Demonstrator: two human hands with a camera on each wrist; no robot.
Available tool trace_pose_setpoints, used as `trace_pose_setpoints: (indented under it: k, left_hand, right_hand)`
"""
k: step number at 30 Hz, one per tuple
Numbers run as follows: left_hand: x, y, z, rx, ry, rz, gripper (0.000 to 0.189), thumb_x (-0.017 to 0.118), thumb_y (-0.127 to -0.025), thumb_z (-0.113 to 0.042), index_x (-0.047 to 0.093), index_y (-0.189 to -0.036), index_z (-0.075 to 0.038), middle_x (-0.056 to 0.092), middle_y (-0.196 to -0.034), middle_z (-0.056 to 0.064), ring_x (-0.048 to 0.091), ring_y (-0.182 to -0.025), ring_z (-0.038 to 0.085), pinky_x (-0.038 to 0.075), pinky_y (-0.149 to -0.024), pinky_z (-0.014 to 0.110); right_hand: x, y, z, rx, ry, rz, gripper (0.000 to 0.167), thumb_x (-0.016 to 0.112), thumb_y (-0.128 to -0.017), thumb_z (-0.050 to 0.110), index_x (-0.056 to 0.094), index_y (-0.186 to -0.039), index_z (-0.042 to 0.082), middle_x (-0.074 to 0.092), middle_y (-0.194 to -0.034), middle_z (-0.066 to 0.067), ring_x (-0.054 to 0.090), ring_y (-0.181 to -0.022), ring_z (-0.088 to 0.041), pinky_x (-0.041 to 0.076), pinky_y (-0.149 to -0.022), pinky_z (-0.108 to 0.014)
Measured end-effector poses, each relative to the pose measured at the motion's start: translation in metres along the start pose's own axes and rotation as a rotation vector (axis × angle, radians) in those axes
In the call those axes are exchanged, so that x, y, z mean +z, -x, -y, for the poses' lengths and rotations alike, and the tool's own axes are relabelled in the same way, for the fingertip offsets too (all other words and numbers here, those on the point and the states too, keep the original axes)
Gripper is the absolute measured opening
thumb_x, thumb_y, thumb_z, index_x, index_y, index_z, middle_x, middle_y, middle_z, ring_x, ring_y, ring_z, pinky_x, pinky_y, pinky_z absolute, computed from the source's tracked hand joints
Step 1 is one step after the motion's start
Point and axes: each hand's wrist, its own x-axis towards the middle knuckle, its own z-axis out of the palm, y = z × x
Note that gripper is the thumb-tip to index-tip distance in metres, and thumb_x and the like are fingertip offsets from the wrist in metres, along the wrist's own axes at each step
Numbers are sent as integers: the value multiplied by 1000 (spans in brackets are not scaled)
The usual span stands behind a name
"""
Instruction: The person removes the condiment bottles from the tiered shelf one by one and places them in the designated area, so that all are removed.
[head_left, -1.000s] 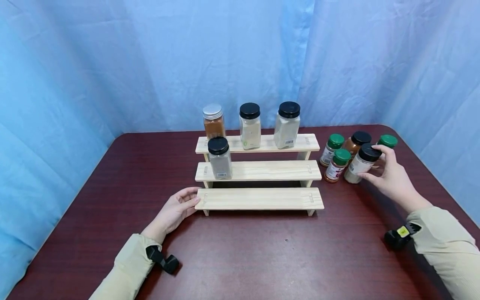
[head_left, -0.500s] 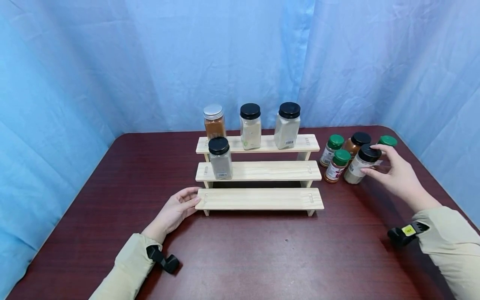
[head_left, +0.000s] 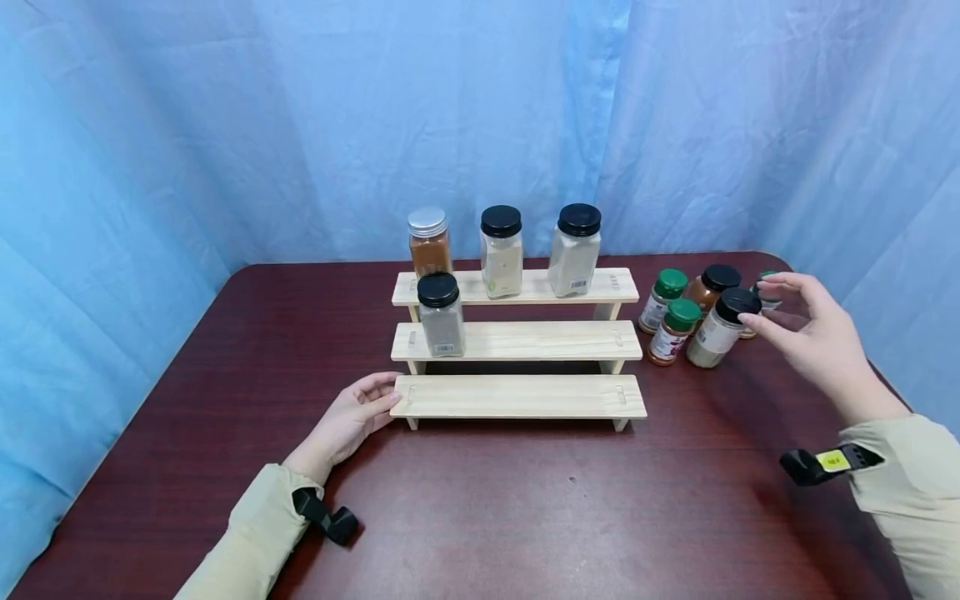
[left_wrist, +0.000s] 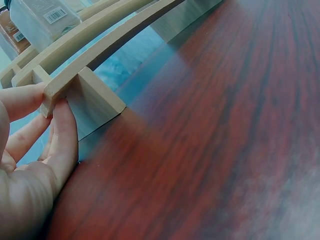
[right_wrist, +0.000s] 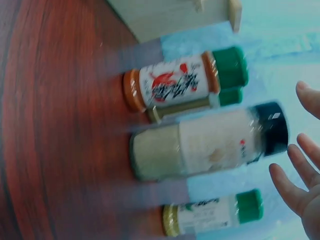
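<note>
At the left end of the lowest tier of a three-tier wooden rack (head_left: 517,396), my left hand (head_left: 352,425) pinches the board; the left wrist view shows thumb and fingers around its corner (left_wrist: 52,95). My right hand (head_left: 817,342) is spread beside a black-lidded spice jar (head_left: 716,333) holding pale powder. In the right wrist view its fingertips (right_wrist: 280,175) are apart from that jar's lid. A green-capped bottle (right_wrist: 205,215) stands on the jar's far side, partly hidden behind the hand in the head view.
Two green-capped spice bottles (head_left: 672,333) and a black-lidded brown jar (head_left: 712,287) crowd left of the pale jar. The rack's top tier bears three jars (head_left: 501,254); one black-lidded jar (head_left: 441,317) is on the middle tier. Blue curtains (head_left: 420,125) surround the dark table (head_left: 487,517).
My right hand has let go of the black-lidded pale jar and drawn off to the right, its fingers spreading. The jar stays in place. My left hand keeps its hold on the rack.
</note>
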Motion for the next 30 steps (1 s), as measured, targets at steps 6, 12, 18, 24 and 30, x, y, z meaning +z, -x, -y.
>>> trace_pose_setpoints:
  k: [6, 12, 18, 24, 30]
  left_hand:
    - [1, 0, -1, 6, -2, -3, 27, 52, -94, 2, 49, -119, -7, 58, -94, -4, 60, -85, 5, 52, -76, 19]
    - [0, -1, -1, 3, -9, -3, 25, 51, -94, 1, 51, -117, -11, 59, -94, -5, 60, -84, 5, 51, -76, 19]
    - [1, 0, -1, -5, 0, -7, 25, 51, -94, 2, 51, -117, -9, 59, -93, -4, 60, -84, 5, 52, -76, 19]
    - [2, 0, -2, -1, -20, -5, 29, 51, -95, 1, 48, -123, -4, 59, -94, -5, 60, -84, 4, 51, -76, 19]
    - [2, 1, -3, -5, -13, -8, 29, 52, -94, 1, 47, -122, -5, 58, -94, -5, 59, -84, 4, 51, -75, 19]
  right_hand:
    - [5, 4, 24, -66, -21, -34, 51, 68, -85, 5, 49, -131, 16, 47, -114, 24, 49, -93, 21, 40, -71, 1]
    - [16, 8, 44, -148, -54, -12, 50, 68, -83, -2, 53, -128, 12, 50, -116, 16, 51, -98, 16, 42, -73, -1]
    - [35, 10, 65, -344, -68, 15, 48, 70, -74, -17, 56, -118, -2, 54, -115, 14, 53, -103, 11, 43, -83, -4]
    - [54, 11, 76, -465, -35, 50, 49, 73, -67, -19, 59, -112, -3, 50, -118, 18, 48, -108, 8, 39, -89, -4]
    - [68, 10, 87, -489, -51, 84, 48, 72, -68, -19, 60, -111, -1, 57, -115, -8, 49, -107, 8, 39, -89, -4]
